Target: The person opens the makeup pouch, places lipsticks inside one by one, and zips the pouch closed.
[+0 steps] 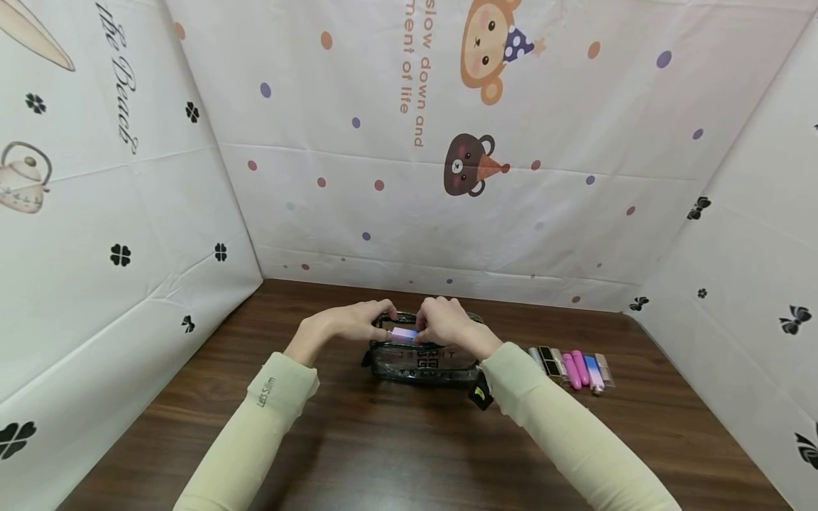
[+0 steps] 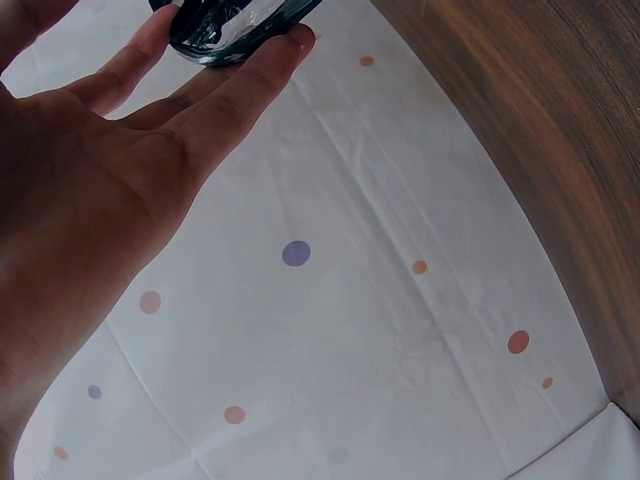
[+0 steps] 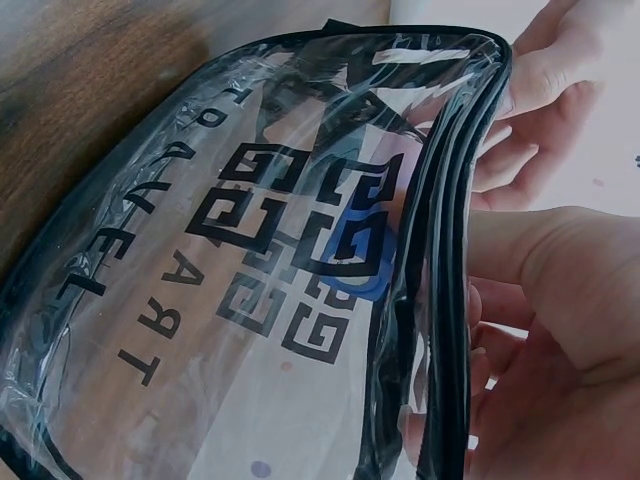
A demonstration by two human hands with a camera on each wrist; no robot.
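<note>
A clear pouch [image 1: 422, 362] with black trim and black lettering stands on the table, its mouth parted at the top. My left hand [image 1: 348, 321] holds the left end of that mouth, fingers at the far rim and thumb at the near one. In the left wrist view, its fingertips meet the dark edge of the pouch [image 2: 215, 45]. My right hand [image 1: 447, 326] pinches a small pink-to-blue item [image 1: 404, 333] in the pouch's mouth. Through the clear wall in the right wrist view, the item's blue end [image 3: 360, 265] shows inside.
Right of the pouch lies a row of small items: a dark case [image 1: 551, 362], pink tubes [image 1: 576, 370], a blue-and-pink piece [image 1: 594, 372] and a beige one [image 1: 603, 370]. A black tag [image 1: 481, 392] hangs by the pouch. Printed white sheets [image 1: 396, 213] wall the wooden table [image 1: 383, 447].
</note>
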